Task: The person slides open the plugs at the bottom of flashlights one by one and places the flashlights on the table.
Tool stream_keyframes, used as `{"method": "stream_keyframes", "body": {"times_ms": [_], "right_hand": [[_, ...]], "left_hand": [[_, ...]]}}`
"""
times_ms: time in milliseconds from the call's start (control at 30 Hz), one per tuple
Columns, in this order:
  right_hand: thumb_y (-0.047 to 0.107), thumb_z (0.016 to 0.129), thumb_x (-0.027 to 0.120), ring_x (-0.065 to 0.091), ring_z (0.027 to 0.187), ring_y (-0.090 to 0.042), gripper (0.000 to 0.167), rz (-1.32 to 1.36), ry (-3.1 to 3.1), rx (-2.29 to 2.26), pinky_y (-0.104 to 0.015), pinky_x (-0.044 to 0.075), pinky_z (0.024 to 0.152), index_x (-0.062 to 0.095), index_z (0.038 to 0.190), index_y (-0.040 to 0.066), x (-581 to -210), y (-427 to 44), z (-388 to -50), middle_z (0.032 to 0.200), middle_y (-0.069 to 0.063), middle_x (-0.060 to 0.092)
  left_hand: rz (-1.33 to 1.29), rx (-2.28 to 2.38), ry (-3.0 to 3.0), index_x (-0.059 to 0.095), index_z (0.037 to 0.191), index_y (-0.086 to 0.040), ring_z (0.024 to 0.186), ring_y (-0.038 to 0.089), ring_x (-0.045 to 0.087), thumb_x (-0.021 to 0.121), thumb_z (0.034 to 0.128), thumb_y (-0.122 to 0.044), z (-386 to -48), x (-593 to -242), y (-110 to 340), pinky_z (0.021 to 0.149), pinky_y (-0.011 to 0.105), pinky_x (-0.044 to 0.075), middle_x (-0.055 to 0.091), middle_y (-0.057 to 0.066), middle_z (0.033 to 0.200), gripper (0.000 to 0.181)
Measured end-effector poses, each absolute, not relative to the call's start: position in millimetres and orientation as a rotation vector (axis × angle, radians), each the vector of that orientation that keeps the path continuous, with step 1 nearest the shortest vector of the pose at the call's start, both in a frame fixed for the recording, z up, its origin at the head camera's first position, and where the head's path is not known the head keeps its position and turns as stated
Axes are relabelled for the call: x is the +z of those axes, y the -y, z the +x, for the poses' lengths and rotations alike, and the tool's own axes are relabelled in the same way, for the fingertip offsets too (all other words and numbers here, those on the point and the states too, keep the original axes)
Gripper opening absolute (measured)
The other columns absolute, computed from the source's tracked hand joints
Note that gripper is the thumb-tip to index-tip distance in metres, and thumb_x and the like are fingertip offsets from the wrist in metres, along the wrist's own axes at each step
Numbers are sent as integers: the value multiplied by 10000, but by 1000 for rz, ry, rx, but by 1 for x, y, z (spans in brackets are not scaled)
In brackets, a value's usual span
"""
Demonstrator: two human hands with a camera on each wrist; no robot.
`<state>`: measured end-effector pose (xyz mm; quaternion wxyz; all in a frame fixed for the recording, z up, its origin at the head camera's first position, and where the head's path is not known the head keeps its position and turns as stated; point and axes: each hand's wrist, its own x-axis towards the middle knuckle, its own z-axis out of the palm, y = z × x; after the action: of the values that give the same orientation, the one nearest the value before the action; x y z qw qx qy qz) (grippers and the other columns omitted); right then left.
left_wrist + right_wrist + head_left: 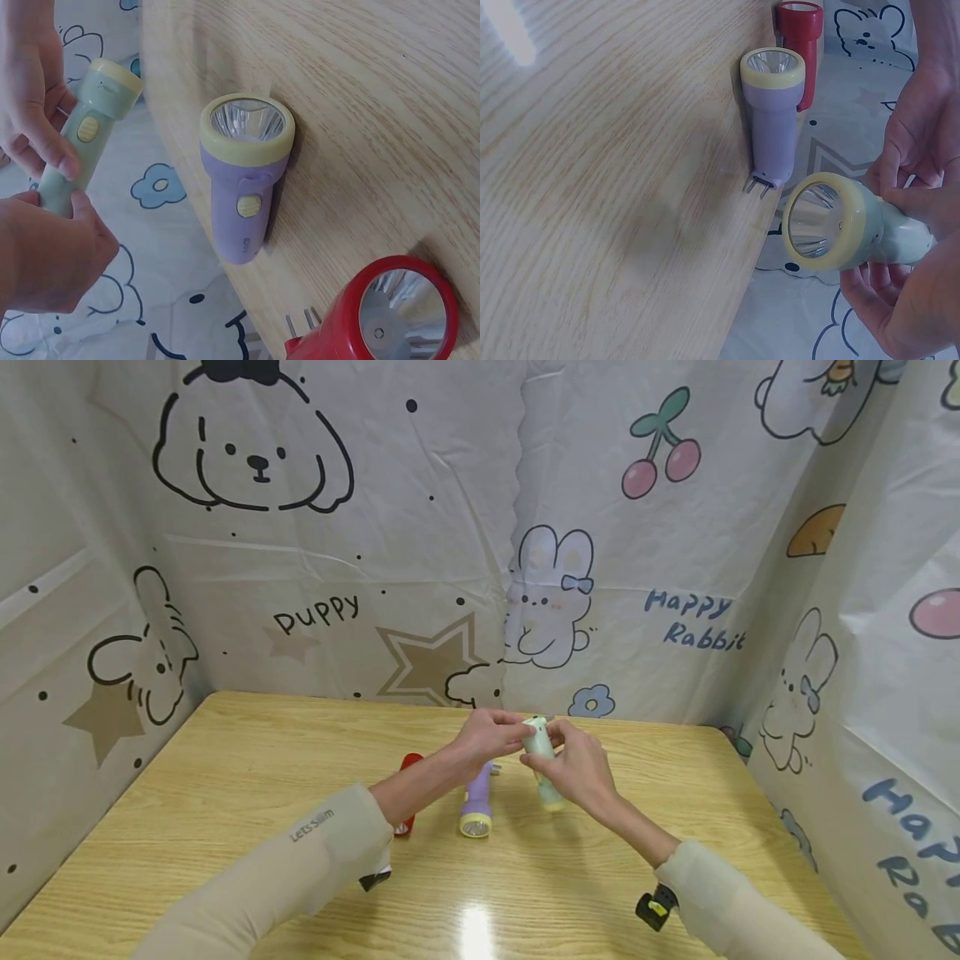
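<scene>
A pale green flashlight [538,743] with a cream rim is held above the table, its lens end tilted down toward the near side. My left hand [486,737] pinches it at the tail end. The fingers and thumb of my right hand [581,767] grip its body, with the thumb beside the cream switch [88,129] in the left wrist view. Left of it, a purple flashlight [477,789] lies on the table, lens toward me, two metal plug prongs [757,185] sticking out at its tail. A red flashlight [341,334] lies farther left, partly behind my left forearm in the head view.
The wood-grain table [247,760] has a bright reflection near its front. Printed cloth [420,552] hangs behind it and at both sides. Dark wrist devices [657,906] show below both sleeves.
</scene>
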<state>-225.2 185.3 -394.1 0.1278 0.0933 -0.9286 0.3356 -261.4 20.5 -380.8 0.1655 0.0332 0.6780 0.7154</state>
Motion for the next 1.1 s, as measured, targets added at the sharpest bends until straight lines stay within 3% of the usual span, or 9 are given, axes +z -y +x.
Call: {"method": "stream_keyframes", "body": {"times_ms": [500, 1100], "right_hand": [[304, 766, 876, 633, 712, -156, 422, 187, 2751, 987, -288, 516, 581, 678, 1028, 40, -396, -186, -226, 903, -56, 699], [301, 772, 869, 623, 604, -129, 390, 153, 2787, 1026, -270, 514, 510, 676, 958, 18, -399, -188, -228, 815, -56, 684]], "left_hand": [[66, 1963, -2027, 693, 1004, 55, 1027, 251, 667, 712, 921, -99, -263, -386, -27, 880, 301, 550, 631, 139, 1167, 176], [77, 1920, -2105, 722, 998, 53, 967, 210, 677, 716, 927, -134, -263, -392, -32, 855, 292, 556, 672, 126, 1121, 200]]}}
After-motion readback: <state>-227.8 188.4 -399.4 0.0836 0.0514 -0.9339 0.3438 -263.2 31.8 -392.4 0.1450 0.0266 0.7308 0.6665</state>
